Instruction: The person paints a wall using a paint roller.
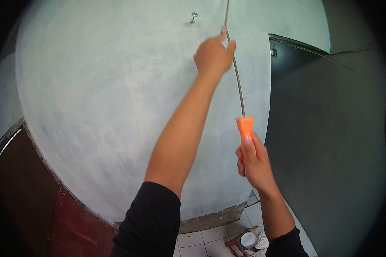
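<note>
My right hand [253,162] is wrapped round the orange handle [245,126] of what looks like a paint roller, its thumb lying along the grip. From the handle a long thin metal rod [239,81] runs up, bends slightly, and leaves the top of the view; its far end is hidden from me. My left hand [213,55] is raised beside the upper rod, index finger and thumb stretched upward and apart, other fingers folded. The rod passes between thumb and index finger; whether they touch it I cannot tell. Behind both hands stands a streaky whitish wall [116,98].
A metal bolt or hook [194,18] sticks out of the wall, left of the rod. On the tiled floor [214,234] stands an open paint can [248,240] among cloth or paper. A dark grey surface [330,141] lies right; a brown and red panel [75,222] is lower left.
</note>
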The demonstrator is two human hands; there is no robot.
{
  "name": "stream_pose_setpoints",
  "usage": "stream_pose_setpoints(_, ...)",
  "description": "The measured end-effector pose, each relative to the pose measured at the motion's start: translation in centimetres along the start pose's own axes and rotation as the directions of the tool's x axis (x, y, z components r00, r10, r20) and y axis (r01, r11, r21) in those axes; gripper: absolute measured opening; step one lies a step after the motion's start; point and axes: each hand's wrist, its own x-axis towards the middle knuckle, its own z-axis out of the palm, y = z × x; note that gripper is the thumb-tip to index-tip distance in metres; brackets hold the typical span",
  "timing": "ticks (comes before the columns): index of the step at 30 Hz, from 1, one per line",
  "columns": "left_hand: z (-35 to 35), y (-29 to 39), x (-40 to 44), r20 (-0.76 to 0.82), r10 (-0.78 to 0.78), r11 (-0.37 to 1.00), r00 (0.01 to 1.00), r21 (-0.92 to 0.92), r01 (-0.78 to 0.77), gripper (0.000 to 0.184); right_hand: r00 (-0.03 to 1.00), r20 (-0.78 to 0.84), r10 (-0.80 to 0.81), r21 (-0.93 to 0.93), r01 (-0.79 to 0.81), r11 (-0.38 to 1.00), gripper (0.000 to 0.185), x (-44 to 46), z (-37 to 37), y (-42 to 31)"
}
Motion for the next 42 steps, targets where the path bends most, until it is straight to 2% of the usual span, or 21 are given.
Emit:
stream_pose_setpoints(4, 2.1, -1.8, -10.3, 0.024, 0.012, 0.998, 1.0, 0.053, -0.013, 0.052, 0.993, -0.048, 0.105, 0.008, -0.105, 0.994, 0.04, -6.1, -0.6, 6.8)
stream_pose_setpoints(6, 2.6, -2.2, -13.5, 0.11, -0.044, 0.983, 0.993, -0.175, 0.063, 0.047, 0.991, -0.057, 0.119, 0.012, -0.118, 0.993, 0.041, -7.9, -0.5, 8.9)
stream_pose_setpoints(10, 2.5, -1.5, -11.2, 0.111, -0.026, 0.996, 0.993, -0.086, 0.036, 0.05, 0.992, -0.068, 0.107, -0.019, -0.109, 0.994, 0.041, -6.3, -1.2, 7.6)
stream_pose_setpoints(13, 2.0, 0.0, -4.9, 0.038, -0.024, 0.997, 0.999, -0.078, 0.027, 0.053, 0.999, -0.048, 0.011, -0.084, -0.015, 0.996, 0.039, -2.1, -2.1, 3.2)
stream_pose_setpoints(16, 1.6, 1.3, 0.6, 0.038, -0.042, 0.992, 0.998, -0.114, 0.046, 0.056, 0.998, -0.065, -0.004, -0.114, -0.004, 0.994, 0.037, 1.2, -2.8, -0.6)
stream_pose_setpoints(18, 2.0, 1.7, 1.2, 0.051, -0.064, 0.985, 0.997, -0.158, 0.071, 0.058, 0.996, -0.084, 0.009, -0.104, -0.017, 0.994, 0.037, 1.7, -3.4, -0.9)
stream_pose_setpoints(20, 2.6, 1.4, -0.1, 0.003, -0.018, 0.989, 1.0, -0.145, 0.018, 0.057, 0.995, -0.097, 0.029, -0.085, -0.038, 0.996, 0.037, 1.7, -3.8, 0.5)
stream_pose_setpoints(22, 3.9, 0.6, -3.6, -0.011, -0.006, 0.992, 1.0, -0.128, 0.005, 0.056, 0.994, -0.087, -0.06, -0.168, 0.044, 0.985, 0.038, 0.5, -4.6, 4.6)
stream_pose_setpoints(25, 7.2, -1.5, -12.4, -0.08, 0.063, 0.993, 0.995, -0.09, -0.07, 0.053, 0.996, -0.087, -0.015, -0.174, 0.0, 0.985, 0.042, -3.9, -5.2, 12.6)
stream_pose_setpoints(26, 7.5, -1.9, -15.9, -0.045, 0.049, 0.994, 0.998, -0.099, -0.053, 0.053, 0.995, -0.103, -0.001, -0.197, -0.019, 0.98, 0.044, -5.8, -5.3, 15.8)
stream_pose_setpoints(29, 9.5, -3.5, -25.1, 0.075, -0.04, 0.977, 0.996, -0.208, 0.055, 0.056, 0.994, -0.097, 0.045, -0.119, -0.057, 0.991, 0.043, -11.0, -5.5, 21.5)
stream_pose_setpoints(31, 9.2, -3.2, -26.8, 0.069, -0.033, 0.979, 0.997, -0.201, 0.047, 0.057, 0.983, -0.066, 0.172, -0.023, -0.174, 0.985, 0.043, -12.5, -5.9, 22.4)
stream_pose_setpoints(32, 9.2, -3.1, -27.0, 0.061, -0.03, 0.98, 0.998, -0.196, 0.041, 0.058, 0.984, -0.068, 0.167, -0.025, -0.169, 0.985, 0.043, -12.2, -6.4, 22.6)
stream_pose_setpoints(34, 8.4, -2.3, -24.2, 0.021, 0.007, 0.983, 1.0, -0.183, -0.003, 0.057, 0.996, -0.076, 0.05, -0.132, -0.06, 0.989, 0.042, -10.9, -7.0, 21.3)
stream_pose_setpoints(37, 7.8, -1.8, -17.3, -0.063, 0.067, 0.982, 0.996, -0.171, -0.077, 0.054, 0.996, -0.059, 0.069, -0.143, -0.077, 0.987, 0.042, -6.8, -7.0, 14.9)
stream_pose_setpoints(39, 7.4, -1.0, -11.7, -0.17, 0.12, 0.99, 0.978, -0.058, -0.131, 0.052, 0.997, -0.078, -0.025, -0.226, 0.007, 0.974, 0.041, -3.4, -6.3, 10.2)
stream_pose_setpoints(42, 5.7, 0.6, -3.1, -0.183, 0.083, 0.997, 0.98, 0.012, -0.082, 0.053, 0.991, -0.084, -0.103, -0.242, 0.08, 0.967, 0.039, 1.2, -5.5, 3.5)
